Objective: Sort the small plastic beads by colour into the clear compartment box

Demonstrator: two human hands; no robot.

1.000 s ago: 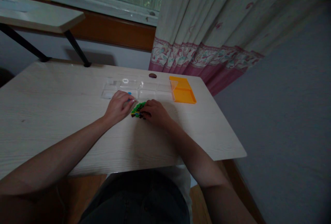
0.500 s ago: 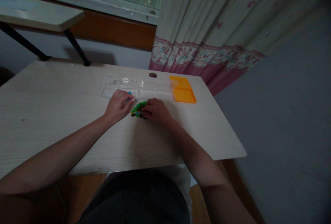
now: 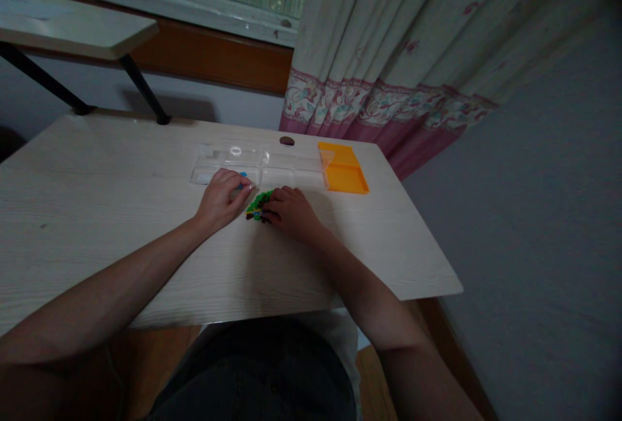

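My left hand (image 3: 221, 199) rests at the front edge of the clear plastic compartment tray (image 3: 276, 177), thumb and fingers pinched together. Whatever sits between those fingertips is too small to make out. Just behind them a bit of blue (image 3: 243, 175) shows. Small green, brown, yellow and blue pieces (image 3: 257, 204) lie in a cluster on the table in front of the tray. My right hand (image 3: 296, 214) covers the right side of this cluster, its fingers curled down and closed at the pieces. Its fingertips are partly hidden, so what they grip cannot be told.
An orange open box or lid (image 3: 346, 171) lies at the tray's right end, partly under it. Behind the tray is a dark oval (image 3: 287, 141) in the pale tabletop (image 3: 121, 214). A raised shelf (image 3: 78, 26) on black legs stands at the back left; a curtain (image 3: 369, 84) hangs behind.
My right hand has shifted slightly down and left over the coloured pieces, uncovering little else. My left hand stays in the same place.
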